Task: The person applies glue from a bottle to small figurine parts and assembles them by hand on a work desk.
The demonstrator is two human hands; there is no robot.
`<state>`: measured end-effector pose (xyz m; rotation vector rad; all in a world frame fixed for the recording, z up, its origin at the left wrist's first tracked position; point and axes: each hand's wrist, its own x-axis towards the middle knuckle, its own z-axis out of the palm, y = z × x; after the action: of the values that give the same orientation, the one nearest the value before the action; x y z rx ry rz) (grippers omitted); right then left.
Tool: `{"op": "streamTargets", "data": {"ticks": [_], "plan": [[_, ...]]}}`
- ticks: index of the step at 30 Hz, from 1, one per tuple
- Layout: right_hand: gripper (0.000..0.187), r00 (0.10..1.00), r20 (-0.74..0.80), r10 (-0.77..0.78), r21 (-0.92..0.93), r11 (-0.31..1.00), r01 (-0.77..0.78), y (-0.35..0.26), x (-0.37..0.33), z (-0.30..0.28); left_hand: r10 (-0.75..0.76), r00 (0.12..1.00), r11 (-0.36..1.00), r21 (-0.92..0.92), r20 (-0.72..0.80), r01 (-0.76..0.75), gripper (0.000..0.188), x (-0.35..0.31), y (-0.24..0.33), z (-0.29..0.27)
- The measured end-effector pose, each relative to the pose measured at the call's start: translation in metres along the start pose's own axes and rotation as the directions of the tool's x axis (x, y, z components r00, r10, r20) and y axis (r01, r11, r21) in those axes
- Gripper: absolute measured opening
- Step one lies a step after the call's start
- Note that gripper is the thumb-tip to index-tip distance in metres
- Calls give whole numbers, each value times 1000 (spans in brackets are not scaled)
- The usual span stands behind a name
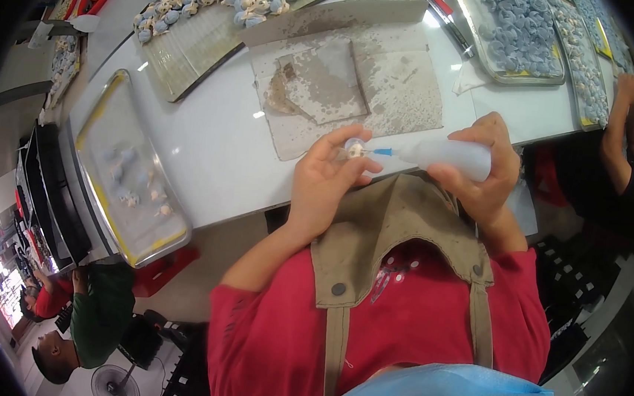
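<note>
My left hand (pixel 316 187) pinches a small cream-and-pale-blue figure piece (pixel 355 149) between thumb and fingers, above the table's near edge. Wrapped round a translucent white squeeze bottle (pixel 455 159) is my right hand (pixel 494 167). The bottle lies sideways, and its blue needle tip (pixel 384 152) points left at the figure piece. Whether the needle touches the piece is too small to tell. Just beyond my hands lies a flattened, stained cardboard sheet (pixel 408 86) with a raised back flap.
At left, a clear tray (pixel 119 205) with yellow edging holds several pieces. A ridged tray (pixel 185 72) at the back carries many cream-and-blue pieces. Grey-blue parts fill a tray (pixel 557 77) at back right, near pen-like tools (pixel 446 18). A co-worker's arm (pixel 617 147) shows at far right.
</note>
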<state>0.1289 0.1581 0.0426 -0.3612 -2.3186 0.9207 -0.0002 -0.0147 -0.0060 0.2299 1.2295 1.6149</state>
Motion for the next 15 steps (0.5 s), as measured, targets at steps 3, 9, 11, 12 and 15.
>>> {"op": "streamTargets", "data": {"ticks": [3,9,11,12,15], "plan": [[34,999,-10,-40,-47,998,39,-7,5,4,44,999,999,31,10,-44,36,-3,0,-2],[34,999,31,-45,-89,995,48,-14,9,12,68,998,995,69,-14,-67,45,-9,2,-2],[34,998,41,-56,-93,994,60,-15,10,14,124,992,992,37,-39,-122,49,-10,2,-1],[34,997,49,-68,-95,993,72,-15,10,14,124,992,992,43,-40,-122,51,-9,2,-1],[33,996,54,-69,-100,992,74,-15,10,16,126,991,991,50,-38,-124,54,-9,1,-1]]}}
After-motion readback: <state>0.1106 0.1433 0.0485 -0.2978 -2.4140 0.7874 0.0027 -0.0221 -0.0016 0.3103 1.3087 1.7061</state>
